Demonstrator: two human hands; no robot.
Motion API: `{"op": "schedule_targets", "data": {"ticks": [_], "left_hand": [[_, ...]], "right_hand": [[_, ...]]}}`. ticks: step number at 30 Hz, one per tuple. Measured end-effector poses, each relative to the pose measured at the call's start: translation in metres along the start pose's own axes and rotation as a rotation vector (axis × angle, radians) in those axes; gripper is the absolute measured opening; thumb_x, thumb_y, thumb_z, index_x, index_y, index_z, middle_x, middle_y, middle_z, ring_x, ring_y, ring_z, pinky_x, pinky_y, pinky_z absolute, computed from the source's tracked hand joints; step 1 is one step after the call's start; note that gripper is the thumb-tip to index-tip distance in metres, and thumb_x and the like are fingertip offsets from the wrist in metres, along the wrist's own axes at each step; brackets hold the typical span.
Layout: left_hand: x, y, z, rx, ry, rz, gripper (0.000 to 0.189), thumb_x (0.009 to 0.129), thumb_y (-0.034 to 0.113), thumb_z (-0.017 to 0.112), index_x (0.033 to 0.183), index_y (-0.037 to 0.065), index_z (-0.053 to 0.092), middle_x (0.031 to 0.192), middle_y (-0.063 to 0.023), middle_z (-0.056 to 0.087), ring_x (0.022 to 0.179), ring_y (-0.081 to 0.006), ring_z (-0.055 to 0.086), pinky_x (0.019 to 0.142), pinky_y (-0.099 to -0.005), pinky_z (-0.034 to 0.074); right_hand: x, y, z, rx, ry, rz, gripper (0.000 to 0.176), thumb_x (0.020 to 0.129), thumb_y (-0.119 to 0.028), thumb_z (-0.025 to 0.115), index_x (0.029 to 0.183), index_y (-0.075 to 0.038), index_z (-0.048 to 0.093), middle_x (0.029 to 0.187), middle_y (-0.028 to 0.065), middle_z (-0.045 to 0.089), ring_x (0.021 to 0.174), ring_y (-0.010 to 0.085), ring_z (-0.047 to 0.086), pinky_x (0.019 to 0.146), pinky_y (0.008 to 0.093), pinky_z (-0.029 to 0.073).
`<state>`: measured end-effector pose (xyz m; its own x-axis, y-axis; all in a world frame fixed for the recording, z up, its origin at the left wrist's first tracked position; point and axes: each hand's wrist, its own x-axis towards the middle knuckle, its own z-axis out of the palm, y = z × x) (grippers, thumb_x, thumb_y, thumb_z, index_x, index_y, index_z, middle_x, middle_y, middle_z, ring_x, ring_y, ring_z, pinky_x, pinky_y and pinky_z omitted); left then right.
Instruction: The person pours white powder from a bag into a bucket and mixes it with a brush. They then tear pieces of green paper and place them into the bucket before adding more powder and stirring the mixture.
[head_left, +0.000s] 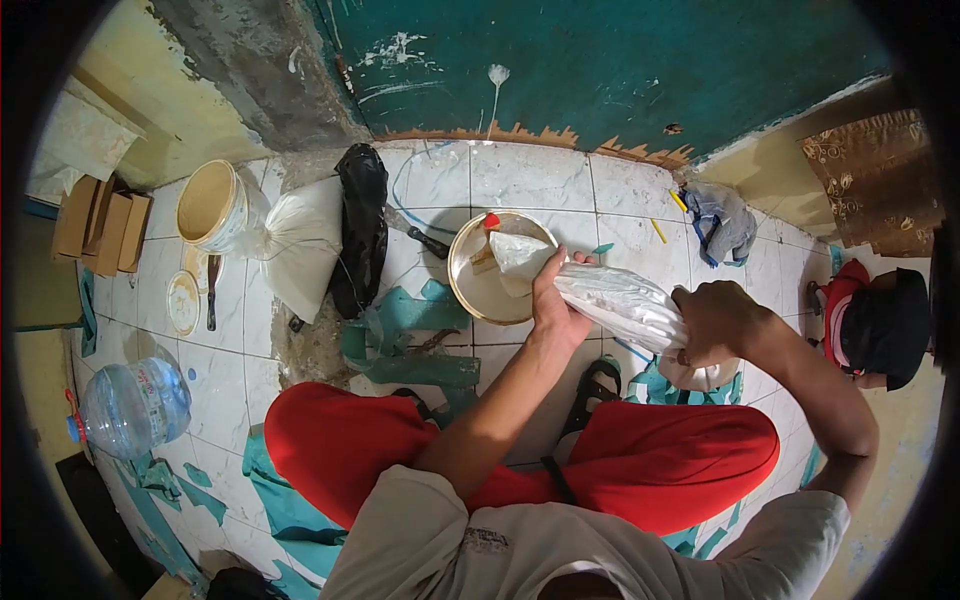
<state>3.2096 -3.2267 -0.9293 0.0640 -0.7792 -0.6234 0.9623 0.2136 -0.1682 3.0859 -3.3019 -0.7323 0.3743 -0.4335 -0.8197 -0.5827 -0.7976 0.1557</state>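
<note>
Both my hands hold a long white plastic bag (625, 303) slanting over a round bucket (462, 290). My left hand (560, 312) is curled round the bag's lower end, close to the bucket's right rim. At the upper end, my right hand (722, 318) grips the bag in a closed fist. The bag's white mouth (520, 258) hangs over the inside of the bucket. Inside the bucket, a tool with a red tip (491, 221) leans at the back, partly hidden by the bag. Pale material coats the bucket's inner wall.
A tilted bucket (208, 205), a tied white sack (303, 245) and a black bag (362, 230) stand left. A large water bottle (135, 405) lies further left. Green scraps (425, 320) litter the tiles. A grey cloth (722, 222) and a person in a black cap (885, 328) are at right.
</note>
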Motion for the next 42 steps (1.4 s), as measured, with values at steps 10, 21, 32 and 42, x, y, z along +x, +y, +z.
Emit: {"op": "schedule_targets", "data": {"ticks": [10, 21, 32, 42], "left_hand": [[0.006, 0.002, -0.007, -0.002, 0.072, -0.024, 0.039, 0.087, 0.032, 0.074, 0.111, 0.008, 0.056, 0.095, -0.0045, 0.054, 0.091, -0.0200, 0.058, 0.090, -0.0384, 0.050], [0.011, 0.000, -0.021, 0.052, 0.058, 0.014, 0.024, 0.092, 0.029, 0.066, 0.101, 0.010, 0.054, 0.090, -0.0050, 0.054, 0.087, -0.0204, 0.058, 0.085, -0.0407, 0.051], [0.008, 0.004, -0.019, -0.030, -0.006, -0.019, 0.025, 0.091, 0.027, 0.067, 0.100, 0.008, 0.053, 0.090, -0.0044, 0.054, 0.087, -0.0202, 0.058, 0.084, -0.0397, 0.051], [-0.006, 0.012, -0.002, -0.069, -0.034, 0.029, 0.025, 0.090, 0.024, 0.066, 0.102, 0.008, 0.052, 0.091, -0.0041, 0.055, 0.090, -0.0211, 0.058, 0.087, -0.0398, 0.050]], "right_hand": [[-0.005, -0.015, -0.017, -0.057, -0.053, 0.035, 0.050, 0.067, -0.028, 0.070, 0.107, 0.001, 0.064, 0.089, 0.0203, 0.070, 0.087, 0.0360, 0.069, 0.080, 0.0441, 0.055], [-0.007, -0.019, -0.019, -0.048, -0.053, 0.012, 0.042, 0.067, -0.025, 0.070, 0.103, -0.004, 0.067, 0.082, 0.0188, 0.070, 0.082, 0.0357, 0.070, 0.077, 0.0455, 0.055], [0.005, -0.026, -0.051, -0.112, -0.283, 0.023, 0.061, 0.065, -0.055, 0.077, 0.093, -0.001, 0.075, 0.087, 0.0180, 0.073, 0.082, 0.0333, 0.070, 0.076, 0.0404, 0.056], [0.012, -0.026, -0.063, -0.126, -0.463, 0.053, 0.053, 0.066, -0.047, 0.080, 0.091, 0.000, 0.075, 0.084, 0.0164, 0.073, 0.080, 0.0290, 0.072, 0.073, 0.0387, 0.056]]}}
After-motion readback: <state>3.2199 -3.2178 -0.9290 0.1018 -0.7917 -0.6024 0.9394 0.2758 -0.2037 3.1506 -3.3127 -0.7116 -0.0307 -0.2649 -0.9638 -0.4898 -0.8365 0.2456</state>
